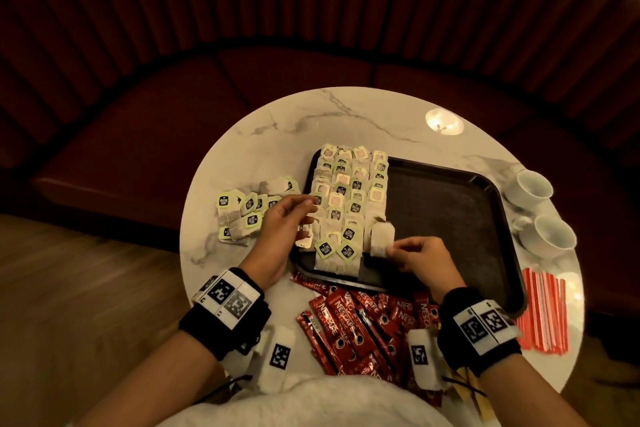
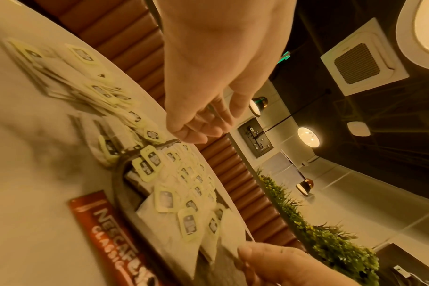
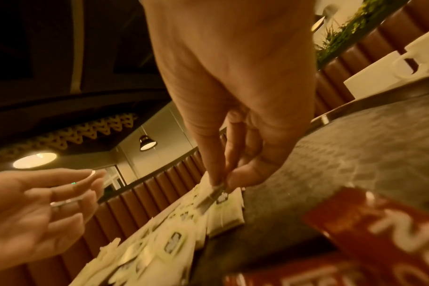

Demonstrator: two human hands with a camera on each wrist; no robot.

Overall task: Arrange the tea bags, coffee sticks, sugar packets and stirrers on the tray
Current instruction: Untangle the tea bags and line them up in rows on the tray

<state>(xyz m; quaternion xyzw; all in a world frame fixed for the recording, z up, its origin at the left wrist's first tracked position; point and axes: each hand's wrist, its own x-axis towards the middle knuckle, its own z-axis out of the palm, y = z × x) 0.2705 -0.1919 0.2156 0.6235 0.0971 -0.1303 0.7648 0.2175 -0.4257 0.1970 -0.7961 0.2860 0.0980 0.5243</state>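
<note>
Your right hand [image 1: 420,258] pinches a tea bag [image 1: 382,238] by its near edge between thumb and fingertips, holding it over the dark tray [image 1: 450,218] just to the right of the rows already laid there. Those rows of tea bags [image 1: 346,204] fill the left part of the tray, overlapping one another (most show green-edged tags); the rest of the tray floor is bare. Your left hand [image 1: 285,224] hovers over the tray's left edge with fingers loosely spread and nothing in them. A loose pile of tea bags [image 1: 247,213] lies on the round marble table [image 1: 277,121] to the left of the tray. Red coffee sticks [image 1: 360,326] are heaped on the table at the tray's near edge, some touching it. A bundle of red-and-white stirrers [image 1: 543,312] lies to the right of the tray's near corner, and two white cups [image 1: 540,211] stand beside its right edge
</note>
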